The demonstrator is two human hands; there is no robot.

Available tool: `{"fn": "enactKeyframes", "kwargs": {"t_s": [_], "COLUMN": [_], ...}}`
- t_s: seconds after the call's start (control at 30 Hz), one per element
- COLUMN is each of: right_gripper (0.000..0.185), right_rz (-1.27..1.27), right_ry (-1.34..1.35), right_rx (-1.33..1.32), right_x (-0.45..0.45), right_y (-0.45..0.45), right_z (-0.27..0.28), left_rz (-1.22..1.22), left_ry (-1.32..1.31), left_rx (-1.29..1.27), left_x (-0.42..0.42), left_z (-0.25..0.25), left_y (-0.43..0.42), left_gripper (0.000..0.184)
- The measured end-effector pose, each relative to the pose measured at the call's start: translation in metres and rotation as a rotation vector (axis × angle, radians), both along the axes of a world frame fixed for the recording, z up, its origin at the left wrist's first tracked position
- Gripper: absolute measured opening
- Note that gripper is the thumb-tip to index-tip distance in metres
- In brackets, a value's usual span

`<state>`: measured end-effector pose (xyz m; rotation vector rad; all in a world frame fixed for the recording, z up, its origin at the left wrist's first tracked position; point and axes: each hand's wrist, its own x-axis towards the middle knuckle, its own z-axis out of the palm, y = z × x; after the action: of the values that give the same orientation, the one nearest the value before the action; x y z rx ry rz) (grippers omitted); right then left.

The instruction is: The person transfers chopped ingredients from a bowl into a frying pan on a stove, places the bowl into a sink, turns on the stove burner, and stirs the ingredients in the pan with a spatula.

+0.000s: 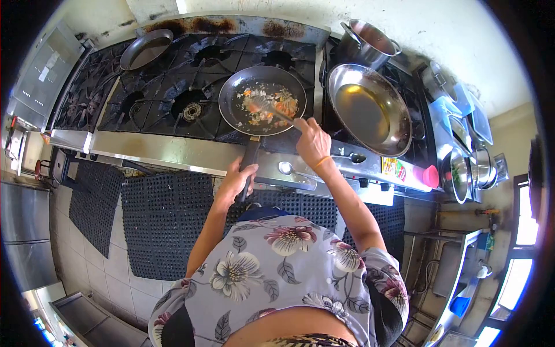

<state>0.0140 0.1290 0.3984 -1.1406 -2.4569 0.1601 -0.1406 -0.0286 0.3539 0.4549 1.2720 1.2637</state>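
Observation:
A black frying pan sits on the stove, with chopped orange and pale food spread over its base. My left hand is wrapped round the pan's dark handle. Over the pan's right rim, my right hand grips the handle of a spatula. The spatula's head is blurred among the food, so its exact shape is hard to make out. A yellow band circles my right wrist.
Right of the pan stands a wide pan of oil, with a tall pot behind it. A smaller pan rests back left. Spoons and a pink-red container lie along the front ledge. Metal bowls are at far right.

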Motion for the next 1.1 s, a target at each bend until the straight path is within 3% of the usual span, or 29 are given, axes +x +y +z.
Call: {"fn": "enactKeyframes", "kwargs": {"t_s": [0.23, 0.53, 0.83, 1.1], "right_gripper": [0.032, 0.014, 0.015, 0.007], "right_rz": [-0.034, -0.206, -0.054, -0.219], "right_ry": [-0.043, -0.245, -0.265, -0.235], "right_rx": [0.061, 0.251, 0.054, 0.257], "right_x": [0.023, 0.006, 0.012, -0.006], "right_y": [-0.011, 0.034, -0.024, 0.03], "right_z": [0.009, 0.001, 0.054, 0.016], "left_rz": [-0.011, -0.036, -0.037, -0.054], "left_ry": [-0.019, 0.015, 0.015, -0.016], "left_rx": [0.003, -0.006, 0.037, -0.002], "left_x": [-0.003, -0.005, -0.008, -0.01], "left_z": [0.0, 0.0, -0.008, 0.001], "left_y": [0.003, 0.004, 0.005, -0.001], "left_gripper": [0.022, 0.022, 0.024, 0.023]}}
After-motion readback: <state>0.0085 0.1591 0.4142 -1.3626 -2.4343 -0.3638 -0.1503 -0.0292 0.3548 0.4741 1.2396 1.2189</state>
